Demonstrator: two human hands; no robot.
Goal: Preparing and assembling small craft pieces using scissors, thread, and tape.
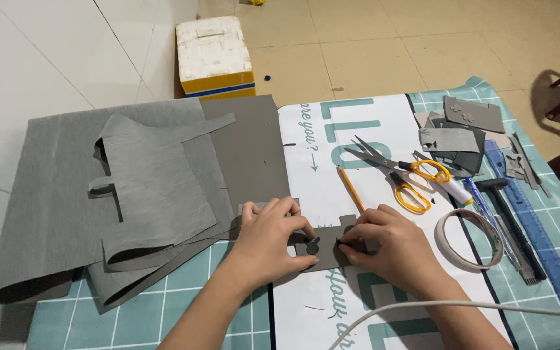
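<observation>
My left hand (272, 236) presses down on a small grey cut piece (322, 249) that lies on the white printed sheet (384, 129). A small rounded grey shape sits on that piece between my hands. My right hand (384, 243) pinches something thin and dark at the piece's right side; I cannot tell what it is. A yellow pencil (351, 189) lies just beyond my right hand.
Large grey sheets of material (131, 188) cover the left of the teal grid mat (163, 317). Yellow-handled scissors (403, 175), a tape roll (469, 238), a hammer (510, 223), a blue ruler (539, 233) and grey offcuts (461, 129) lie right. A white cable (474, 304) crosses the front. A foam box (214, 57) stands on the floor.
</observation>
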